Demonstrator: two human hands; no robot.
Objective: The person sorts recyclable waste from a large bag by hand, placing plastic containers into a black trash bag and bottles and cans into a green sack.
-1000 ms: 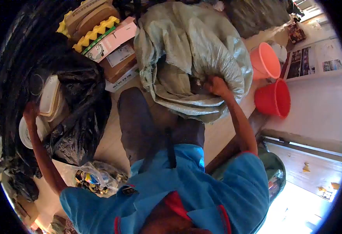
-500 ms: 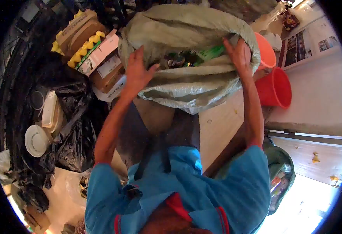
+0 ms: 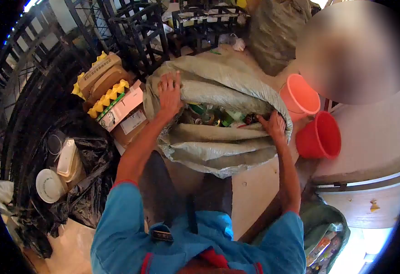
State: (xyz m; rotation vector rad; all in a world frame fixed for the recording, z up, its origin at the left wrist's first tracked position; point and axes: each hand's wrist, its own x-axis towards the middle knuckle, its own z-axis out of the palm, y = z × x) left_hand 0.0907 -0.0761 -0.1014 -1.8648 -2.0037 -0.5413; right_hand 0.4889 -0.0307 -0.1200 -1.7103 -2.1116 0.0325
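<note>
In front of my knees stands a large woven sack (image 3: 218,137), grey-green, its mouth wide and its rim folded in loose pleats. Green bottles (image 3: 207,115) and other small items show inside it. My left hand (image 3: 169,93) lies on the left side of the rim, fingers stretched over the fabric. At the right side of the mouth, my right hand (image 3: 274,125) rests against the rim, its thumb apart from the fingers and pointing inward. A dark small item (image 3: 250,119) lies inside the sack close to that thumb.
Cardboard boxes (image 3: 127,107) and yellow egg trays (image 3: 111,97) stand at left. Below them, a black plastic bag (image 3: 93,192) bears white tubs (image 3: 49,185). Red buckets (image 3: 316,134) stand at right. Black crates (image 3: 140,32) line the back. A green sack (image 3: 334,219) sits behind my right elbow.
The sack and both hands appear lower in view, with more of the crates visible behind. My right hand has shifted toward the front of the rim. The sack's mouth shows more of its contents.
</note>
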